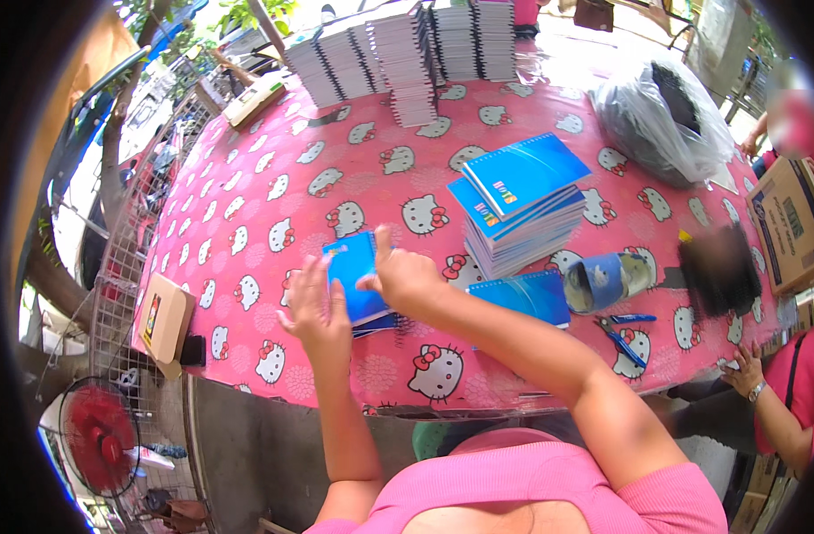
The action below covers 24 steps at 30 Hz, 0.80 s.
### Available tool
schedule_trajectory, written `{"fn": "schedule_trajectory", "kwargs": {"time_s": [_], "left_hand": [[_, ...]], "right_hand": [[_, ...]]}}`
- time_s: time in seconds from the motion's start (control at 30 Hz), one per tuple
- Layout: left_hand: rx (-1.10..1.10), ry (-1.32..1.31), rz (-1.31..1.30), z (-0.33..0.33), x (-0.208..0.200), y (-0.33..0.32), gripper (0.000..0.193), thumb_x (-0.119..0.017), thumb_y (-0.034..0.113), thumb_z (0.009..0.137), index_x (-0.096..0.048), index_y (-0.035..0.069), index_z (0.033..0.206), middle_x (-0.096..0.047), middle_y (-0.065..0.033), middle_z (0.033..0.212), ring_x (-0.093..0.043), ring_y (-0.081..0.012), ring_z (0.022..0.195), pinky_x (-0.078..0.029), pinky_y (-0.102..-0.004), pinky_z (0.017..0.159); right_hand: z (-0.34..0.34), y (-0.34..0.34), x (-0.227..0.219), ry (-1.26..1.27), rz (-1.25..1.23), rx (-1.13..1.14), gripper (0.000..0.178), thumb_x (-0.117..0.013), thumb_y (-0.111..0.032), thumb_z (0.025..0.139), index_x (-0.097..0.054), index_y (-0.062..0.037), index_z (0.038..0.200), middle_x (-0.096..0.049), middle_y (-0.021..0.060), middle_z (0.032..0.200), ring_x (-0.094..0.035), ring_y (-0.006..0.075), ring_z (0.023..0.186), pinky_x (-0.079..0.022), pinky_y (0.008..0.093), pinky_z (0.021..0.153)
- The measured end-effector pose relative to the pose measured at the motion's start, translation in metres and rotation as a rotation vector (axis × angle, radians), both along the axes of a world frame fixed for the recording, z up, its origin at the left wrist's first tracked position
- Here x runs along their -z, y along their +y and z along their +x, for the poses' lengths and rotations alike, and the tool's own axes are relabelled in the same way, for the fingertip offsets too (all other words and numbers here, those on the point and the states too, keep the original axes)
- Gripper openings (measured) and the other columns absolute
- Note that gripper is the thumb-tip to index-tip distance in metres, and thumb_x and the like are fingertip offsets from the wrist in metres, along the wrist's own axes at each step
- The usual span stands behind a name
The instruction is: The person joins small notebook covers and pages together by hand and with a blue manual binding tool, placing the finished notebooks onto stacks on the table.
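We have a blue notebook (353,256) to the left of the stack (524,242) and somewhat nearer us, lying on more notebooks (374,327) on the pink surface (389,191). Our left hand (316,311) is at the notebook's far side from the stack, its grip apart: fingers spread, thumb over the cover. Our right hand (409,278) is on the notebook's stack side, index finger stretched out, thumb over the cover; the other fingers are hidden, so we cannot tell whether that grip is clamped on anything. Just on our side of the stack lies a loose notebook (524,301); to the right of the stack and nearer us, the pliers (622,343) lie with handles apart. Beyond the stack to the right sits a bag (627,133); well beyond it stand pale piles (407,76).
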<state>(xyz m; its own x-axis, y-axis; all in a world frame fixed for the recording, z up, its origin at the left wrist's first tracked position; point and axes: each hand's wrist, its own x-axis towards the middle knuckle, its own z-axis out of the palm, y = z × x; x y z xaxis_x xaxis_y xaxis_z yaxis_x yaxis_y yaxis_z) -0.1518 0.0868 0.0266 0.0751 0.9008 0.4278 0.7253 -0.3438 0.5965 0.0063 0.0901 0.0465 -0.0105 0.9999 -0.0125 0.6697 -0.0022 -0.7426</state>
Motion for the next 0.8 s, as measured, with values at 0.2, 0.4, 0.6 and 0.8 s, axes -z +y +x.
{"fn": "schedule_trajectory", "kwargs": {"time_s": [0.2,0.4,0.6,0.8], "left_hand": [[0.067,0.014,-0.131,-0.025,0.031,0.006,0.029,-0.056,0.025,0.096,-0.065,0.018,0.123,-0.052,-0.0051,0.140,-0.043,-0.0272,0.134,-0.011,-0.0645,0.111],[0.405,-0.151,-0.119,0.060,-0.019,-0.030,0.026,-0.065,0.014,0.090,-0.067,0.001,0.113,-0.064,-0.0143,0.120,-0.059,-0.0238,0.114,-0.045,-0.0362,0.097],[0.529,-0.324,-0.383,0.099,0.011,-0.051,0.047,-0.062,0.014,0.092,-0.047,0.002,0.136,-0.053,-0.0163,0.132,-0.056,-0.0262,0.114,-0.045,-0.0368,0.096],[0.421,-0.714,-0.858,0.081,0.050,-0.066,0.061,-0.055,0.013,0.097,-0.024,-0.002,0.148,-0.037,-0.0215,0.145,-0.045,-0.0239,0.126,-0.040,-0.0348,0.103]], "right_hand": [[0.079,-0.123,-0.037,-0.060,0.370,0.200,0.047,-0.073,-0.042,0.081,-0.063,-0.0023,0.104,-0.067,0.0148,0.091,-0.067,0.0318,0.084,-0.052,0.0407,0.072],[0.241,-0.197,0.048,-0.153,0.054,0.761,0.028,-0.074,-0.024,0.080,-0.067,0.0011,0.090,-0.065,0.0161,0.091,-0.063,0.0284,0.078,-0.050,0.0371,0.071],[0.256,-0.169,0.050,-0.145,0.113,0.864,0.030,-0.073,-0.026,0.082,-0.066,0.0033,0.084,-0.064,0.0178,0.090,-0.062,0.0296,0.080,-0.049,0.0379,0.073],[0.201,-0.156,0.032,-0.009,0.089,0.734,0.048,-0.074,-0.038,0.081,-0.064,0.0041,0.101,-0.064,0.0199,0.093,-0.063,0.0342,0.091,-0.048,0.0434,0.080]]}}
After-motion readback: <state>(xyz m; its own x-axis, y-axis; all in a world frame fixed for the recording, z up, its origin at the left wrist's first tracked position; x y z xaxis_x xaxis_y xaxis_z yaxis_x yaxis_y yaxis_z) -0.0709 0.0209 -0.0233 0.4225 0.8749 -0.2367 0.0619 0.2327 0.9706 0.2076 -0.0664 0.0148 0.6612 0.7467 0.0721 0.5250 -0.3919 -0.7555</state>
